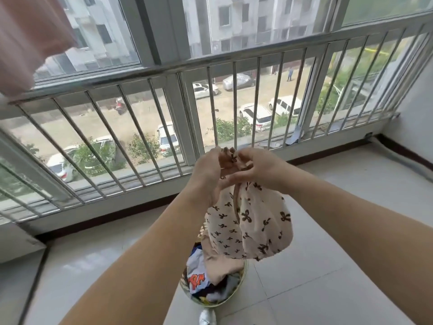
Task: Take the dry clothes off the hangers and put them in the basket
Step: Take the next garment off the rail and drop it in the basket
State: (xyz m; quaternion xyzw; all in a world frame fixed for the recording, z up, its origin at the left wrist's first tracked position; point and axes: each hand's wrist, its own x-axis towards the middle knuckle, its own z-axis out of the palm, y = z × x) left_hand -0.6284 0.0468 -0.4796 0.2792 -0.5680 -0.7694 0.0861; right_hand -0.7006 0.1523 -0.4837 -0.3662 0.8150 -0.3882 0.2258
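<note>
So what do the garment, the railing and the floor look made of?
Garment: thin soft fabric, cream with dark bow print; it drapes in folds from both hands.
Railing: metal, probably steel; bright glints along the bars.
Floor: glossy pale tiles; visible joints and reflections.

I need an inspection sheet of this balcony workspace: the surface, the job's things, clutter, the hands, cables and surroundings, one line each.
Surface: pale glossy floor tiles.
Job's things: bow-print garment held up above the basket, which already holds mixed clothes; a pink garment hangs at the upper left; no hanger clearly seen.
Clutter: a shiny silver object on the floor near the basket, unclear what.
Hands: left hand and right hand both keep a grip on the top of the bow-print garment.
Cables: nothing seen.
Surroundings: metal railing before large windows; parked cars and buildings outside.
</note>
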